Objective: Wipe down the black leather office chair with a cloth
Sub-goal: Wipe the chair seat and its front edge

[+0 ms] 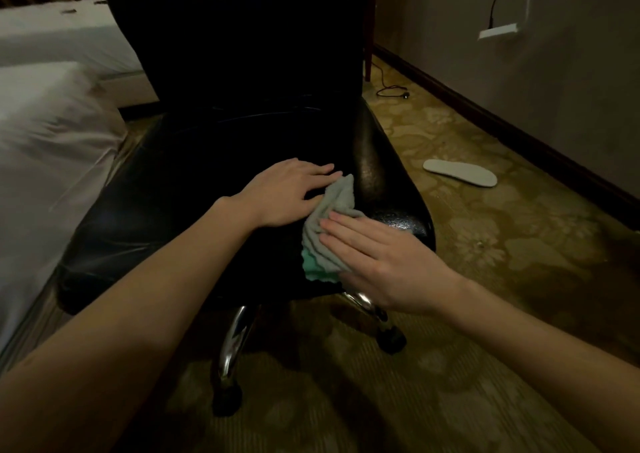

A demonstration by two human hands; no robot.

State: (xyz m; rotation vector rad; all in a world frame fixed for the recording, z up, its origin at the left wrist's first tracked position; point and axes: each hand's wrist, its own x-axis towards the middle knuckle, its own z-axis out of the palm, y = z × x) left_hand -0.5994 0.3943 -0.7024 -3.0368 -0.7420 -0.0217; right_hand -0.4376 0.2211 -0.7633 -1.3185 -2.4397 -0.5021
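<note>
Right hand (377,262) presses flat on the cloth (329,224) at the chair (173,193) seat's right edge to wipe; left hand (287,193), spread, steadies.

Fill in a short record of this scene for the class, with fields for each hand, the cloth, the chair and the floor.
left hand: flat on the seat, fingertips at the cloth's edge
right hand: fingers straight, pressing on the cloth
cloth: grey with a green edge, bunched on the seat
chair: black, glossy
floor: patterned carpet with a white insole
</note>
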